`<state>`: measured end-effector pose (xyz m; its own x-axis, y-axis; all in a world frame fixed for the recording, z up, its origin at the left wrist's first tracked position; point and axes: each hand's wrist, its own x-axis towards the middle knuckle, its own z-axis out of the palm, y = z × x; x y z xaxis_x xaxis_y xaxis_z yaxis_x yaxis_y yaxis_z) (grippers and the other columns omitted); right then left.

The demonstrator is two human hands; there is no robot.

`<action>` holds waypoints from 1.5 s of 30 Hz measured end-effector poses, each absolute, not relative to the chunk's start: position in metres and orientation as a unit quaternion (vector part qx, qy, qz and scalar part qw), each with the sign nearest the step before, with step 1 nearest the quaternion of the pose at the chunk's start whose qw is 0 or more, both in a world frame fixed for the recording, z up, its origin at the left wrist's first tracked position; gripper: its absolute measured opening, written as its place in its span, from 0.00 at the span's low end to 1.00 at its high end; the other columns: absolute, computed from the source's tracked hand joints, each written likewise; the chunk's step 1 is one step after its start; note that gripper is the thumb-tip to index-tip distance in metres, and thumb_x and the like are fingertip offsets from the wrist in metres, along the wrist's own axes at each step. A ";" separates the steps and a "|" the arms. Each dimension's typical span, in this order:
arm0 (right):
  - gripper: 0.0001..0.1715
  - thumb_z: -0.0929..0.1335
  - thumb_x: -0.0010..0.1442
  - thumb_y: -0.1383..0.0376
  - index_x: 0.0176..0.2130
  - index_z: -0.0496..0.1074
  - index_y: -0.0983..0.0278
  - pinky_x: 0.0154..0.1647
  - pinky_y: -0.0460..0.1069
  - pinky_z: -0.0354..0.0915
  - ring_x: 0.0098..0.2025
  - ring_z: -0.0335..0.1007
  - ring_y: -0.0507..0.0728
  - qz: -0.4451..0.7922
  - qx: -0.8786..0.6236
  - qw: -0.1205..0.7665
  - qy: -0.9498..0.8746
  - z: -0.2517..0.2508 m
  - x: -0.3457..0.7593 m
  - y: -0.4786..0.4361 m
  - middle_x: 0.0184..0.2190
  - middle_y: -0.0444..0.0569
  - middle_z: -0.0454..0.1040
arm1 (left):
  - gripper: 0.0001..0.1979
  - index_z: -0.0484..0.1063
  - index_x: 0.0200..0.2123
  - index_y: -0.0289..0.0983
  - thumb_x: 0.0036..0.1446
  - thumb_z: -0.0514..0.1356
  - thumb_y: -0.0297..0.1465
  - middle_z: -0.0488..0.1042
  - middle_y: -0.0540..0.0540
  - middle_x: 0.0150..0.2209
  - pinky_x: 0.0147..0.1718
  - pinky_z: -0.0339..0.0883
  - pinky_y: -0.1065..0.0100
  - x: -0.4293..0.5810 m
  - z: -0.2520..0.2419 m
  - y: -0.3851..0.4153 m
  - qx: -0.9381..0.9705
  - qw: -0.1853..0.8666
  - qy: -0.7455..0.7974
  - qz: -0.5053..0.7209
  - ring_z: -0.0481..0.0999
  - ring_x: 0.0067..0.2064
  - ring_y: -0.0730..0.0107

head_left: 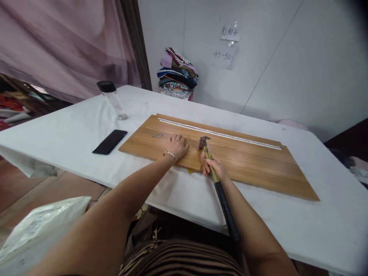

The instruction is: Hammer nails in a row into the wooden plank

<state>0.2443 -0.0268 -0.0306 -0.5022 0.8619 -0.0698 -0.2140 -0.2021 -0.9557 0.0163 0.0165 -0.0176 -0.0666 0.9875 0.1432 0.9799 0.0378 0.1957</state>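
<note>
A long wooden board (pixel 258 165) lies on a white-covered table. My right hand (pixel 215 168) is wrapped round the hammer (pixel 220 191), gripping its yellowish shaft high up, close below the rusty head. The black grip points back towards my body, and the head is just above the board. Palm down on the board, left of the hammer head, rests my left hand (pixel 177 146); its fingers lie against the wood and I see nothing held in them. Between both hands is a row of small dark marks, too small to tell whether nails or holes. A few loose nails (pixel 157 135) lie left of my left hand.
Two white strips (pixel 221 133) run along the board's far side. A black phone (pixel 110 142) and a clear bottle with a black lid (pixel 113 100) are on the table to the left. Folded cloths (pixel 177 74) are stacked by the wall, near paper notes (pixel 225 46).
</note>
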 end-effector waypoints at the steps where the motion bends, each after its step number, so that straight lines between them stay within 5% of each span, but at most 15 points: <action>1: 0.27 0.75 0.55 0.49 0.47 0.70 0.60 0.18 0.47 0.64 0.17 0.71 0.55 0.703 -0.322 0.385 -0.505 -0.031 0.245 -0.027 0.14 0.32 0.65 | 0.19 0.79 0.55 0.40 0.72 0.53 0.40 0.75 0.35 0.63 0.66 0.59 0.47 0.016 -0.018 0.017 0.683 0.014 0.720 0.120 0.68 0.68 0.46; 45: 0.26 0.74 0.57 0.49 0.48 0.71 0.60 0.18 0.46 0.63 0.18 0.71 0.55 0.702 -0.314 0.386 -0.509 -0.035 0.247 -0.025 0.15 0.33 0.64 | 0.20 0.79 0.56 0.39 0.72 0.54 0.40 0.75 0.35 0.64 0.66 0.60 0.47 0.016 -0.020 0.017 0.683 0.015 0.720 0.118 0.68 0.68 0.46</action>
<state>0.2475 -0.0254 -0.0353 -0.5041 0.8622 -0.0487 -0.2223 -0.1840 -0.9575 0.0161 0.0170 -0.0201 -0.0661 0.9879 0.1400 0.9808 0.0385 0.1910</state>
